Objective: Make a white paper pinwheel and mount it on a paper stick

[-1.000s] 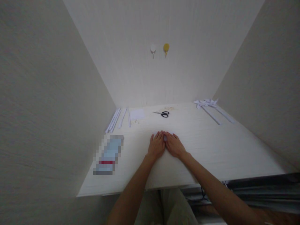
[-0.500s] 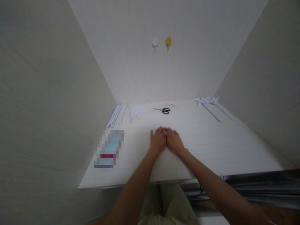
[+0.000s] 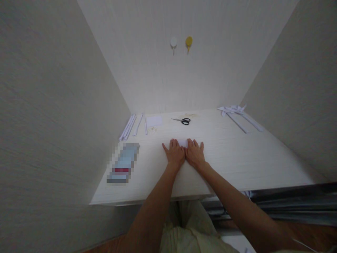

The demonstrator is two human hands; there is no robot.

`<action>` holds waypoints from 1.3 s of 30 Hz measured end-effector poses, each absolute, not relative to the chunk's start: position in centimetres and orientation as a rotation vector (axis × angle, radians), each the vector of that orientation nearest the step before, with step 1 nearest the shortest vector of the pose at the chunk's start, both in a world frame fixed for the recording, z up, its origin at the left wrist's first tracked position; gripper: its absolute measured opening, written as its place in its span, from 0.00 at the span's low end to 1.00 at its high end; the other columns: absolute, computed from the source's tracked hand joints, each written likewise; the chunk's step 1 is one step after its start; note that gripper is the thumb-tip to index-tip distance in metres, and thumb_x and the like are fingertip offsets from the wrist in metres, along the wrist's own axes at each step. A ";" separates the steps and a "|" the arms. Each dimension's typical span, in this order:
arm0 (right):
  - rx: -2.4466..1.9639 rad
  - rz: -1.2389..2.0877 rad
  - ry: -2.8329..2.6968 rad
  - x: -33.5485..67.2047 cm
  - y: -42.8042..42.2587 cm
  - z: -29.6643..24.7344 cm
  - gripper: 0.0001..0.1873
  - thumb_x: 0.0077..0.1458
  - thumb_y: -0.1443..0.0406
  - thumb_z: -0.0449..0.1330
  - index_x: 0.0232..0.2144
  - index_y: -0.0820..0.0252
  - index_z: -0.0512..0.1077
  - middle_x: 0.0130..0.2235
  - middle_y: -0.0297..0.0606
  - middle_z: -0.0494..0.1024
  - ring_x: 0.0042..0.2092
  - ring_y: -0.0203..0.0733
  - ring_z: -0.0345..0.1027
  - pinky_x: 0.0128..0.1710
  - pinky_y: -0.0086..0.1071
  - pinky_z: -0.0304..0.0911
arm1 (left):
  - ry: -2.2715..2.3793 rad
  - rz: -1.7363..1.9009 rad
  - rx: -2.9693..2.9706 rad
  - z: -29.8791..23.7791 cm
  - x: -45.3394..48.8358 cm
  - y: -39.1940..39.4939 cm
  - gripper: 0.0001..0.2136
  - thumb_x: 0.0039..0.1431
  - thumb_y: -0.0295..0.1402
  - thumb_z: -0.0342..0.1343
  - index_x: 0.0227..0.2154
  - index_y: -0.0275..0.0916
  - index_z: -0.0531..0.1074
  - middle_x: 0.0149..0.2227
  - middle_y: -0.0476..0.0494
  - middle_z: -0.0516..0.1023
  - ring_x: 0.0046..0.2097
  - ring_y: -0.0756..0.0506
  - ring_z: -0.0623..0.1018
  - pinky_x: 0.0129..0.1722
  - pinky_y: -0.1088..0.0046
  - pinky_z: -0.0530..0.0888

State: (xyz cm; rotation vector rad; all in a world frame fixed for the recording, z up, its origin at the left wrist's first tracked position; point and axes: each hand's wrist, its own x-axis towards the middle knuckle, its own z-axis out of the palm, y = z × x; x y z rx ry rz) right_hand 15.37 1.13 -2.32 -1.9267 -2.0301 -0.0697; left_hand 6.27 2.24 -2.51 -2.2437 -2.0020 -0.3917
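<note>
A small piece of white paper (image 3: 182,143) lies on the white table (image 3: 237,158), mostly covered by my hands. My left hand (image 3: 175,151) rests flat on its left side, the fingers pointing away and a little spread. On its right side lies my right hand (image 3: 195,151), fingers also stretched out. The two hands touch or nearly touch at the thumbs. Beyond them are scissors (image 3: 185,121) with black handles, their blades pointing left.
White paper sticks (image 3: 128,127) and a white paper sheet (image 3: 154,121) lie at the back left. Paper pinwheels on sticks (image 3: 233,110) are at the back right. A blurred bluish item (image 3: 125,161) sits at the left. Walls (image 3: 173,84) enclose the table; a yellow hook (image 3: 189,41) hangs there.
My fingers have spread apart and the hands lie flatter, showing more of the white paper between them. The view has tilted slightly.
</note>
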 end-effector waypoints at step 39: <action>-1.837 -0.001 -2.277 15.7 3.6 -2.8 0.27 0.53 0.70 0.39 0.56 0.73 0.49 0.58 0.47 0.53 0.58 0.41 0.45 0.55 0.42 0.42 | -1.430 -0.287 -2.833 -2.4 4.5 6.6 0.23 0.56 0.28 0.34 0.56 0.35 0.49 0.59 0.45 0.53 0.59 0.49 0.53 0.55 0.68 0.52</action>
